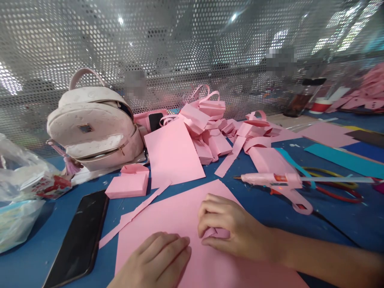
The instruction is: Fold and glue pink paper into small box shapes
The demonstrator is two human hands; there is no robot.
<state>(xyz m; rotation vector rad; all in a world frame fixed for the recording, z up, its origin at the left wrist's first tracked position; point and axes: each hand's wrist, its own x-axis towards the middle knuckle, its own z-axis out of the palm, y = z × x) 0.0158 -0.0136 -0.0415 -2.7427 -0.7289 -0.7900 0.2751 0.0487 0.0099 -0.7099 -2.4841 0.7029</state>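
Note:
A large sheet of pink paper lies flat on the blue table in front of me. My left hand rests on its lower part, fingers stretched out side by side with the tips towards the middle of the sheet. Just to the right, my right hand is curled, fingers and thumb closed around a small folded piece of pink paper, mostly hidden by the hand. A narrow pink paper strip crosses the sheet's upper left edge.
A pink glue gun with its cord lies right of the sheet. Behind stand folded pink paper bags and a pale backpack. On the left are a black phone, a small pink paper box and a plastic bag.

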